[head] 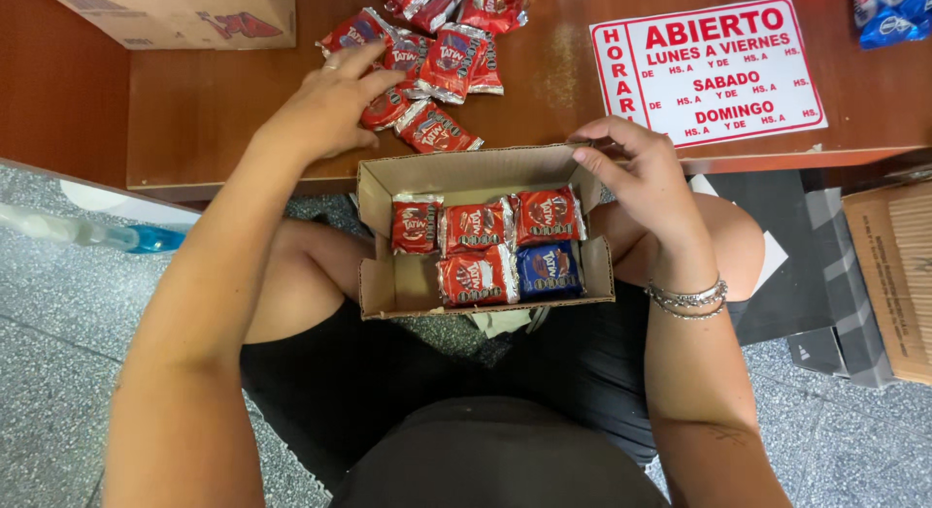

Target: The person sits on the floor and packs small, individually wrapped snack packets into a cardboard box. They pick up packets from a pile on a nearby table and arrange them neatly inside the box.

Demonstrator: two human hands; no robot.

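A small open cardboard box (381,293) rests on my lap against the edge of a brown wooden table (214,100). Inside lie several red snack packets (475,226) and one blue packet (548,270). My right hand (636,173) grips the box's far right corner flap. My left hand (325,105) reaches over the table and rests its fingers on a red packet (388,105) at the near edge of a loose pile of red packets (451,52).
A cardboard carton (184,13) stands at the table's far left. A white and red printed sign (714,71) lies on the table at right. Blue packets (888,13) sit top right. Another carton (898,275) stands on the floor at right.
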